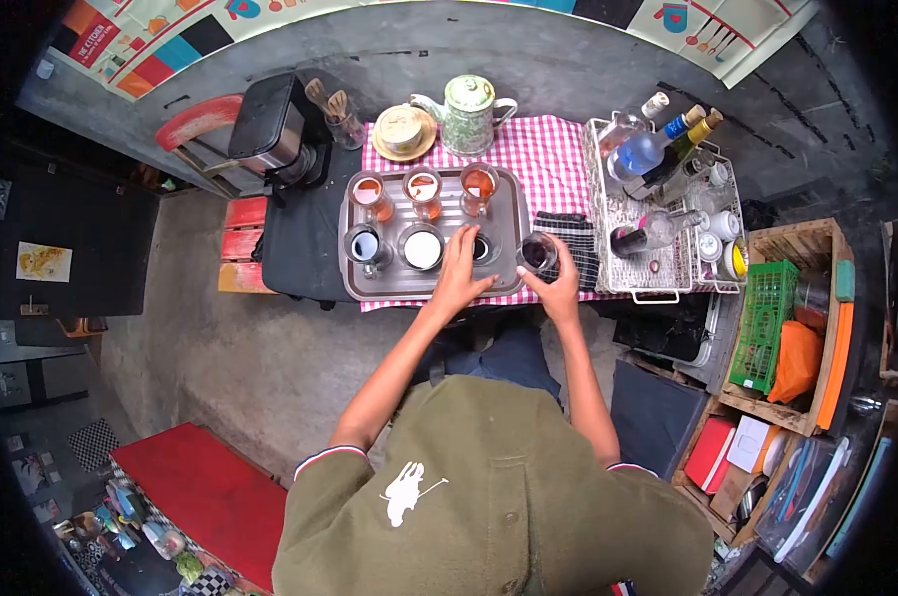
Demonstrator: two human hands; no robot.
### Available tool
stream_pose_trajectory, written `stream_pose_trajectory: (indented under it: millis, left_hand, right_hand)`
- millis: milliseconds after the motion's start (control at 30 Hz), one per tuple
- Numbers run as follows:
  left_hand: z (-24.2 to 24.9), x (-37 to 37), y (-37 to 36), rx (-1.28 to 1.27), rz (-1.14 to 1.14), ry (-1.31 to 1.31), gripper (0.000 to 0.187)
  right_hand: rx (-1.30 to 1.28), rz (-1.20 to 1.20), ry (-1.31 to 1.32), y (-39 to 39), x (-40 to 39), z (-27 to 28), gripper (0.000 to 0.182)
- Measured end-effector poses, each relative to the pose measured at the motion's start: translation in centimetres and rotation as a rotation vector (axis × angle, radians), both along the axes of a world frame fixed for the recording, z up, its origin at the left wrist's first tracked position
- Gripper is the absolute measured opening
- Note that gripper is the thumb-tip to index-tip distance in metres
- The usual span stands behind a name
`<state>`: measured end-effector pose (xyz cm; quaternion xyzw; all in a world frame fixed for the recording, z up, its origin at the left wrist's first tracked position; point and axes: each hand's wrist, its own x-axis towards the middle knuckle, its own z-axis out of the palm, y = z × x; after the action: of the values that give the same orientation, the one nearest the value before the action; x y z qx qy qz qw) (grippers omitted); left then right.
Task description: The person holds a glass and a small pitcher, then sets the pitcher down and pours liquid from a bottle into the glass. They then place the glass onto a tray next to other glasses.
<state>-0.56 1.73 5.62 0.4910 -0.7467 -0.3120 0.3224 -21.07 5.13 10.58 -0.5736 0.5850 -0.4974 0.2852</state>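
My right hand (pixel 559 285) is wrapped round a glass of dark drink (pixel 537 254) at the tray's right edge. My left hand (pixel 456 270) is over the front of the brown serving tray (pixel 388 288), fingers stretched out and thumb apart. It lies against or just beside another glass with dark contents (pixel 482 247); contact is hard to make out. Left of it in the front row are a glass of white liquid (pixel 423 248) and a glass mug of dark drink (pixel 366 244). Behind them stand three glasses of amber drink, the middle one (pixel 423 188) showing a pale patch on top.
A green speckled enamel pot (pixel 468 117) and a cup on a saucer (pixel 403 131) stand behind the tray. To the right, a white wire basket (pixel 640 277) holds bottles and jars, near a folded dark checked cloth (pixel 566 234). A coffee machine (pixel 271 124) is at left.
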Motion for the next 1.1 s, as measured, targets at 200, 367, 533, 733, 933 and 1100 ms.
stream_pose_trajectory:
  millis: [200,367,533,733,933,1100]
  left_hand:
    - [-2.5,-1.6,-2.8,0.061,0.018,-0.272,0.114]
    - [-3.0,-2.1,-3.1,0.076,0.035,-0.320,0.118]
    - [-3.4,-2.2,-3.0,0.097,0.062,-0.284,0.118]
    - [-3.6,-2.1,-2.9,0.093,0.081,-0.208,0.117]
    - [-3.1,-1.8,-2.7,0.149,0.098,-0.119,0.117]
    - [-3.3,-1.7,-2.9,0.150,0.099,-0.084,0.116]
  right_hand:
    - [0.028,-0.007,-0.002,0.2,-0.2,0.3,0.064]
    - [0.056,0.001,-0.010,0.3,-0.7,0.5,0.063]
    - [0.100,-0.002,0.001,-0.1,-0.9,-0.1,0.064]
    - [0.112,0.014,0.000,-1.0,-0.7,-0.6,0.066]
    - [0.105,0.042,-0.052,-1.4,-0.7,-1.2,0.067]
    - [0.147,0.033,-0.065,-1.2,-0.7,-0.6,0.066]
